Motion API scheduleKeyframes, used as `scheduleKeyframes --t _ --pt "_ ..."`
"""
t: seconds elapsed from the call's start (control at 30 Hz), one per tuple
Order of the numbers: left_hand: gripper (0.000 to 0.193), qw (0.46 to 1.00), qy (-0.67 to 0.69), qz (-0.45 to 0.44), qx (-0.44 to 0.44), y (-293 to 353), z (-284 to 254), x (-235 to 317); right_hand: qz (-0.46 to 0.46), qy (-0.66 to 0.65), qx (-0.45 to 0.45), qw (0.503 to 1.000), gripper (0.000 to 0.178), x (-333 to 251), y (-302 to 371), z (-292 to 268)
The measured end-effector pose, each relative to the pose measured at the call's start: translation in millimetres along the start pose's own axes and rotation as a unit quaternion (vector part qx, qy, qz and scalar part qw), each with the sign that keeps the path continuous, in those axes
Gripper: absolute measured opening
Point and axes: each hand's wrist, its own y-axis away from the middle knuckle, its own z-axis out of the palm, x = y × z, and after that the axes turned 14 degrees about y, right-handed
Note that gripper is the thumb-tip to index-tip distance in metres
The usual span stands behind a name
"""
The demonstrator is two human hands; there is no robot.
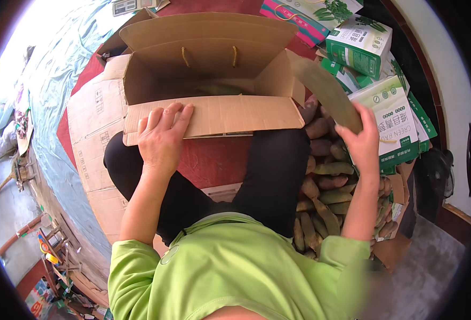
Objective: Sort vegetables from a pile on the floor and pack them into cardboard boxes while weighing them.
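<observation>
An open cardboard box [270,113] stands before my knees, its far flap raised and its near flap folded toward me. My left hand [163,133] grips the near flap's upper edge, fingers bent over it. In my right hand [362,141], raised to the right of the box, is a long green radish [326,90], held by its near end. Its far end slants up toward the box's right corner. A dim green radish [219,88] shows inside the box; the shadow hides most of the bottom. Two yellow cord loops hang on the inner far wall.
A heap of green radishes [328,197] lies beside my right leg. Green-and-white cartons [360,45] are stacked at the far right. Flattened cardboard [94,128] and a blue sheet [59,69] spread along the left. Small wooden stools [59,242] stand at the lower left.
</observation>
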Motion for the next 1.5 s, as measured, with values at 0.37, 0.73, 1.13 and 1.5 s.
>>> scheduleKeyframes --t 0.37,0.73,1.13,1.5 --pt "0.038 1.000 0.021 -0.010 -0.009 -1.3 0.6 2.1 -0.220 0.068 -0.183 0.956 0.052 -123.7 -116.8 127.7" --pt "0.046 1.000 0.004 -0.003 -0.020 -0.3 7.6 -2.3 -0.060 -0.185 -0.097 0.976 0.040 -31.7 -61.9 42.4" --pt "0.051 1.000 -0.016 0.004 -0.013 4.6 16.8 -2.7 0.326 0.180 -0.264 0.890 0.036 234.5 247.9 126.1" --pt "0.049 0.999 -0.046 0.018 -0.007 6.4 23.7 -9.2 0.391 0.365 -0.426 0.730 0.046 208.3 353.3 140.9"
